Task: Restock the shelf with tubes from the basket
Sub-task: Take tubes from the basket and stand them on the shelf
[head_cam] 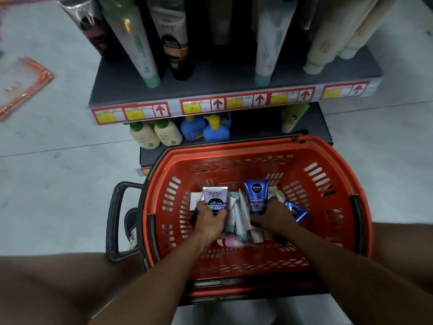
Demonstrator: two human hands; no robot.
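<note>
An orange shopping basket (332, 231) stands on the floor below me with several tubes lying in it. My left hand (210, 222) is down inside it, shut on a pale lilac Softto tube (215, 198) held upright. My right hand (273, 215) is beside it, shut on a blue Nivea Men tube (256, 193), also upright. A second blue Nivea tube (295, 211) lies just right of that hand. White and teal tubes (240, 219) lie between my hands. The dark grey shelf (210, 78) in front carries tall tubes standing cap-down.
Red and yellow price labels (218, 105) line the shelf's front edge. Cream bottles (154, 136) and blue pump bottles (206, 129) stand on the lower shelf behind the basket. The basket's black handle (114, 219) hangs to the left. Orange floor marking (25, 85) lies far left.
</note>
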